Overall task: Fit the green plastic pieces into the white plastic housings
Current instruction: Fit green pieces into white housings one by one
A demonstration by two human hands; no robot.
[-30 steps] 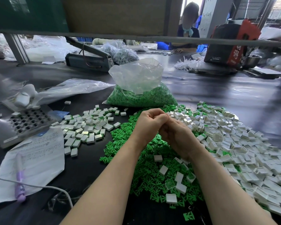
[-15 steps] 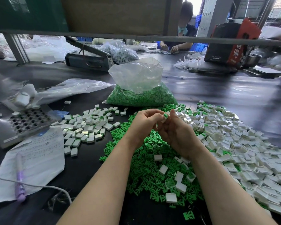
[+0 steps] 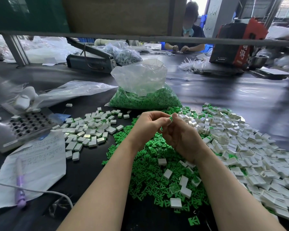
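- Green plastic pieces [image 3: 155, 165] lie in a loose heap on the dark table [image 3: 240, 104], directly under our forearms, and a few white housings sit scattered on top of them.
- We hold both hands raised together above the far edge of that heap: our left hand [image 3: 148, 125] and our right hand [image 3: 180, 134] meet at the fingertips.
- Between those fingertips we pinch a small part [image 3: 171, 117] that shows both green and white; the fingers of both hands are closed on it. We cannot tell whether the green piece is fully seated in its housing.
- White housings [image 3: 237, 147] spread in a broad pile to the right, running from the far side down to the near right corner.
- To the left, a smaller group of white parts [image 3: 90, 130] lies flat, well apart from the big pile.
- Far of our hands stands a clear plastic bag [image 3: 143, 87], its lower half filled with more green pieces.
- On the left we see a metal tray with a grid of holes [image 3: 23, 125], a handwritten sheet of paper [image 3: 37, 164] just near of it, and a purple pen [image 3: 20, 187] lying on the paper.
- A white cable [image 3: 40, 191] crosses the near-left corner.
- Across the table another person [image 3: 189, 30] sits at work.
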